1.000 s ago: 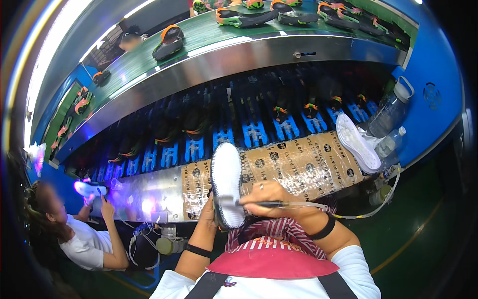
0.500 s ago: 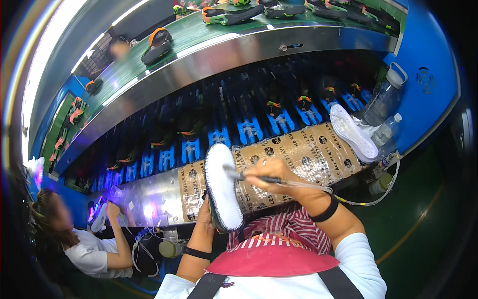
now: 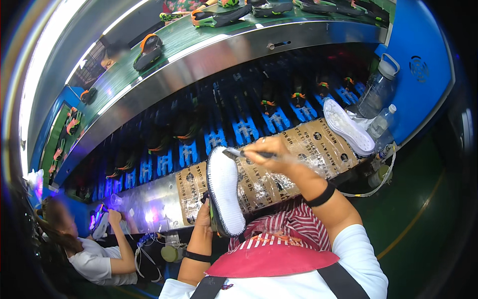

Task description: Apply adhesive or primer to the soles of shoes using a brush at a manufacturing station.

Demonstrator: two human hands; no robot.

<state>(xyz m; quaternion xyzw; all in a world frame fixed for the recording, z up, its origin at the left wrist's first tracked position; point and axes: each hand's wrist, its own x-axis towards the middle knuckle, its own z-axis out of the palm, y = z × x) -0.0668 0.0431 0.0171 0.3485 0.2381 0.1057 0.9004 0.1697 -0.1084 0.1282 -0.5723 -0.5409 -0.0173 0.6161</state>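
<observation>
A shoe upper (image 3: pixel 226 197) with a white stitched bottom faces up in front of me, its long side running away from my body. My left hand (image 3: pixel 203 215) grips it by the near left side, and part of the fingers is hidden beneath it. My right hand (image 3: pixel 269 151) is closed round the dark handle of a brush (image 3: pixel 236 153). The bristles lie against the far right edge of the white bottom. A thin pale hose appears to run back from the brush along my right wrist.
Cardboard (image 3: pixel 308 147) covers the bench. A white sole (image 3: pixel 348 127) lies at its right end, beside a large clear jug (image 3: pixel 381 84) and a small bottle (image 3: pixel 382 121). Beyond runs a green conveyor (image 3: pixel 179 37) carrying shoe uppers. A co-worker (image 3: pixel 99 256) sits at left.
My right hand has moved the brush away from me, from the middle of the white bottom to its far edge. The left hand keeps its hold on the shoe upper.
</observation>
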